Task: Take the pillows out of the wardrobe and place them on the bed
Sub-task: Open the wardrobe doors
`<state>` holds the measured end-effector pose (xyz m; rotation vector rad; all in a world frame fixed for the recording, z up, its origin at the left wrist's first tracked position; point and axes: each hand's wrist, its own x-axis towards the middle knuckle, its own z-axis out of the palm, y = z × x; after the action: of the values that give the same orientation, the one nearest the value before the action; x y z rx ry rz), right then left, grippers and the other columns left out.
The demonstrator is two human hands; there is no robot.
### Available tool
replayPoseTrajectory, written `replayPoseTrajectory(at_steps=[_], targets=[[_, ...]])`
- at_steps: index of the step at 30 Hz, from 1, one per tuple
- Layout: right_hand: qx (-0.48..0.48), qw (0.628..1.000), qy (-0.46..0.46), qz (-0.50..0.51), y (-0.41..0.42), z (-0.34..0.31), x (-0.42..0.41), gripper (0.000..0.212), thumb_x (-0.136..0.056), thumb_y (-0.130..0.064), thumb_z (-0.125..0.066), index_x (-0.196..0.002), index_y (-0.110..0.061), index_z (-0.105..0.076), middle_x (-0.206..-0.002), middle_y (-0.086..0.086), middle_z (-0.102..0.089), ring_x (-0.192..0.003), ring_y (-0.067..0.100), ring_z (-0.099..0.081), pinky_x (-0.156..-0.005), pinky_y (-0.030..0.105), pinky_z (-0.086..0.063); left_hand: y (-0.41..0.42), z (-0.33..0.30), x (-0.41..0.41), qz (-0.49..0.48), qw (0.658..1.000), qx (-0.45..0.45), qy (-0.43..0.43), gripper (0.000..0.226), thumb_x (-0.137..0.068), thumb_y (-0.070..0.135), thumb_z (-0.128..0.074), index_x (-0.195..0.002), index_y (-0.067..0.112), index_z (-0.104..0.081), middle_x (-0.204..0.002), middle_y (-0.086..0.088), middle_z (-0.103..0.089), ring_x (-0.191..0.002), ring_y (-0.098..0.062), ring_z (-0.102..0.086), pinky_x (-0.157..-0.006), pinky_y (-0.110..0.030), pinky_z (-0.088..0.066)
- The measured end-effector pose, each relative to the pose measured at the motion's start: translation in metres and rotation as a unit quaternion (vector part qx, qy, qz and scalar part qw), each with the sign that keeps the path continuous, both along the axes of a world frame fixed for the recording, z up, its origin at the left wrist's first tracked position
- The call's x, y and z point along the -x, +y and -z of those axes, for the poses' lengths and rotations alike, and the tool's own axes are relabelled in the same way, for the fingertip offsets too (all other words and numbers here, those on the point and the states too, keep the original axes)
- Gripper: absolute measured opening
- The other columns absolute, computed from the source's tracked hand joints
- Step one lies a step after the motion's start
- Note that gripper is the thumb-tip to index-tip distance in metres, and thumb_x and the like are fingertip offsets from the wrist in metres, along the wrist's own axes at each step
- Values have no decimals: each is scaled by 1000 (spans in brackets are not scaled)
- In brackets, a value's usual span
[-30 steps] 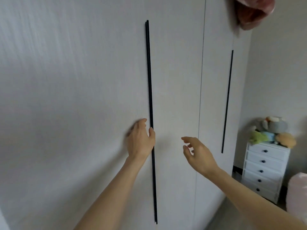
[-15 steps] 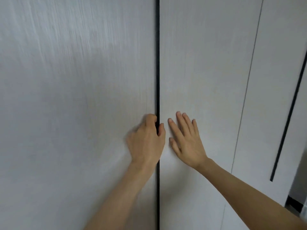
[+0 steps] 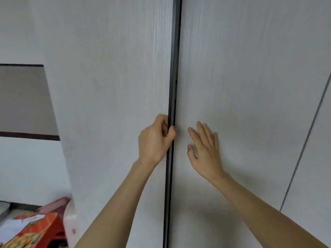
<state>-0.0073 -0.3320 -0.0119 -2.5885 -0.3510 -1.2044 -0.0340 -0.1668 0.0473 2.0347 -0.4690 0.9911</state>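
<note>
A tall pale wood-grain wardrobe fills the view, with its left door (image 3: pixel 116 104) and right door (image 3: pixel 241 86) meeting at a black vertical handle strip (image 3: pixel 172 77). My left hand (image 3: pixel 155 138) curls its fingers around that black strip on the left door's edge. My right hand (image 3: pixel 206 147) lies flat and open against the right door, just beside the strip. The left door's edge stands slightly out from the right door. No pillows and no bed are in view.
A white wall with a grey-brown panel (image 3: pixel 25 99) lies to the left of the wardrobe. An orange printed bag (image 3: pixel 30 230) sits on a red stool at the lower left. A thin dark seam (image 3: pixel 304 145) marks another door at the right.
My view has swung left, away from the white drawer chest. My right hand came to rest flat on the right door. My left hand's grip closed on the black strip and the door edge has come slightly forward.
</note>
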Motion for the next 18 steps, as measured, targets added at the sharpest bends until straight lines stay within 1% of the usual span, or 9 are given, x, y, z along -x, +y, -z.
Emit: replayPoseTrajectory(at_steps=[2,4,7,9,12,13,15,17,18], targets=[[-35,996,7,-76,10,9,18,52,-88,-32,-31,-132,-11,-48,-143,11,-44,-137,21,-28,-112,49,-28,8,1,22,-5,1000,11,6,9,-87,20,-55,-87,14,-48,-66,-2,-59,-59,-22,-54,-59,-37,-47],[-84,983,30,-161,20,18,37,50,-89,-33,-32,-126,-9,-55,-129,9,-59,-125,17,-44,-102,44,-43,17,2,43,0,1000,17,4,9,-86,19,-56,-89,13,-50,-65,-2,-58,-60,-24,-55,-61,-41,-49],[-122,954,70,-265,45,20,70,49,-90,-38,-32,-124,-15,-58,-119,1,-66,-111,13,-58,-94,36,-50,38,3,75,3,1000,26,2,8,-86,21,-56,-89,16,-50,-64,0,-56,-60,-23,-54,-63,-44,-50],[-124,939,78,-313,65,20,88,50,-90,-40,-32,-126,-15,-56,-121,1,-65,-111,10,-58,-94,31,-49,54,3,96,10,1000,30,5,8,-86,23,-56,-90,18,-50,-63,3,-54,-60,-19,-53,-63,-41,-49],[-119,903,139,-389,99,16,114,61,-90,-51,-29,-138,-16,-41,-129,7,-59,-116,16,-54,-99,27,-43,79,2,129,0,999,41,8,8,-87,17,-58,-89,20,-50,-61,6,-53,-56,-12,-51,-60,-30,-46],[-117,887,155,-418,113,18,121,57,-92,-48,-29,-141,-19,-35,-133,5,-56,-119,15,-52,-100,26,-41,90,3,142,-9,999,46,8,9,-87,17,-58,-88,21,-50,-61,3,-54,-57,-14,-52,-60,-31,-47],[-107,866,147,-467,133,19,133,49,-94,-38,-32,-142,-32,-25,-140,-6,-47,-123,9,-47,-101,21,-38,108,5,164,-28,998,58,6,8,-86,20,-57,-88,23,-50,-63,-3,-58,-60,-22,-57,-62,-36,-49],[-91,848,133,-506,156,20,143,49,-94,-34,-35,-139,-40,-19,-146,-18,-31,-131,-2,-34,-106,12,-28,129,8,186,-63,996,67,-1,8,-84,24,-55,-92,22,-51,-64,1,-59,-63,-19,-59,-63,-33,-49],[-82,840,129,-521,169,21,147,50,-94,-33,-37,-141,-36,-20,-148,-18,-27,-135,-6,-26,-108,10,-23,142,9,196,-84,994,70,-6,11,-84,25,-54,-95,21,-52,-67,5,-60,-65,-14,-59,-64,-31,-50]])
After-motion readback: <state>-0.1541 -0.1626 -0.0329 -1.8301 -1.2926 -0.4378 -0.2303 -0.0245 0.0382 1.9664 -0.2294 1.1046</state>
